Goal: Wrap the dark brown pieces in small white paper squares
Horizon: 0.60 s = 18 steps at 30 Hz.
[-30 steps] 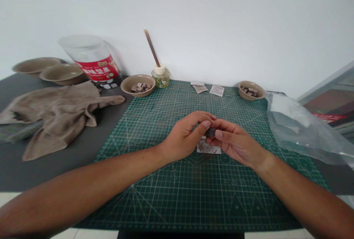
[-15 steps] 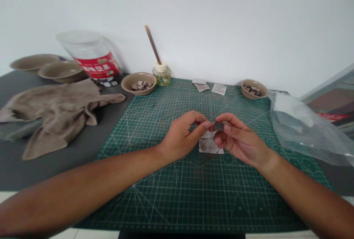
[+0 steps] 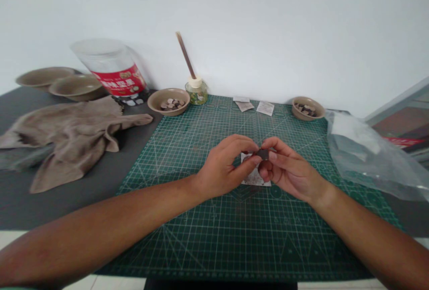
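Dark chip (image 3: 264, 153) pinched between two hands

Right of center in the frame, a person's left hand (image 3: 226, 167) and right hand (image 3: 293, 174) grip opposite edges of the small piece above a smudged white paper (image 3: 254, 179) on a green cutting mat (image 3: 241, 245). Brown cloth (image 3: 78, 133) lies crumpled at far left; a clear plastic bag (image 3: 365, 169) rests at right.

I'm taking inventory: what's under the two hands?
A smudged white paper on the green mat. The left hand and right hand hide parts of it; anything there is unseen.
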Motion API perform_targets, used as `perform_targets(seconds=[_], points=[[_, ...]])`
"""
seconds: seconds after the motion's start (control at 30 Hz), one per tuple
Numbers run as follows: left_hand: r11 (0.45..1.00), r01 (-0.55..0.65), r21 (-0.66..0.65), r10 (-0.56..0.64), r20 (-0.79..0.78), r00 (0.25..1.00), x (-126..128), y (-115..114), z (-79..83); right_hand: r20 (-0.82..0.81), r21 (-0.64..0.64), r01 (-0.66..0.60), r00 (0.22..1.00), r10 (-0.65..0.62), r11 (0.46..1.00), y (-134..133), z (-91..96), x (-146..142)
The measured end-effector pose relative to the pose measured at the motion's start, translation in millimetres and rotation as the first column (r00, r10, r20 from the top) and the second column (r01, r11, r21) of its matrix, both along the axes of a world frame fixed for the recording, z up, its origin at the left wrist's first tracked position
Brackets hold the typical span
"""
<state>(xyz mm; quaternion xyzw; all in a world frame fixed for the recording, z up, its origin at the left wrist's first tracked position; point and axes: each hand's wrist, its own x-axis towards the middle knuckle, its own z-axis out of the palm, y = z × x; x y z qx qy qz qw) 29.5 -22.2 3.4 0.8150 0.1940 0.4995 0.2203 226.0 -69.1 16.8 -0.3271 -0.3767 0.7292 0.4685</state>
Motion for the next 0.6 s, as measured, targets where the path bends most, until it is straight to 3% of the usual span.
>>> perform_targets(seconds=[0.3, 0.6], points=[[0.998, 0.03, 0.047, -0.03, -0.008, 1.0, -1.6, 0.9, -1.2, -0.034, 0.024, -0.015, 0.999, 0.016, 1.0, 0.0, 0.0, 0.0], [0.992, -0.119, -0.051, 0.115, -0.078, 0.99, -2.7, 0.1, 2.0, -0.045, 0.026, -0.019, 0.999, 0.02, 0.999, 0.1, -0.4, 1.0]])
